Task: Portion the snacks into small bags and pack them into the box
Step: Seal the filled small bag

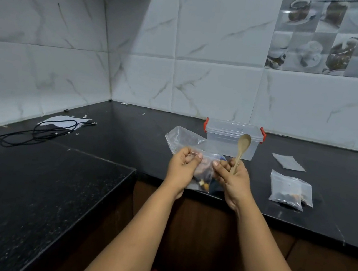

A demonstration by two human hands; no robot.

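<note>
A small clear zip bag point(205, 177) with nuts and dark snacks at its bottom hangs between my hands above the counter's front edge. My left hand point(182, 170) pinches its top left corner. My right hand point(231, 180) pinches the top right corner and also grips a wooden spoon point(241, 150) that points up. Behind them lies a larger crumpled clear bag point(183, 137). A clear plastic box point(232, 140) with red clips stands at the back, its lid on. Two filled small bags point(290, 191) lie to the right.
A flat empty small bag point(288, 162) lies on the black counter point(337, 190) right of the box. A black cable point(44, 131) and white paper point(61, 121) sit at the far left. A lower black slab point(41, 185) juts out on the left. Tiled walls close the back.
</note>
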